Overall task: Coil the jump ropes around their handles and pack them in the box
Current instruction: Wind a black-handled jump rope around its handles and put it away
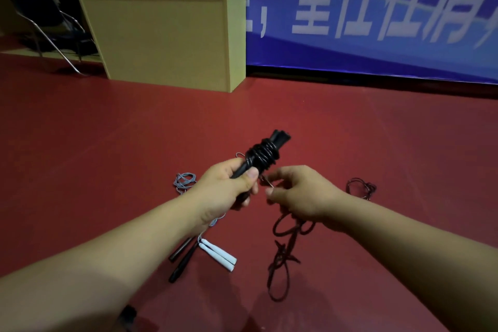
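My left hand [226,186] grips a pair of black jump-rope handles [262,155] held together, with black rope wound several times round their upper part. My right hand [299,193] pinches the thin loose end of that rope just right of the handles. Below my right hand a dark rope [283,250] lies in loose loops on the red floor. A white-handled rope [218,252] with a grey cord [184,180] lies under my left arm, beside two more black handles [183,259]. No packing box can be told apart for sure.
A tan wooden cabinet or box [167,40] stands at the back on the red floor [107,143]. Another dark rope bundle [361,187] lies to the right. A blue banner [377,13] covers the back wall, and a metal-framed chair [45,24] is at the far left.
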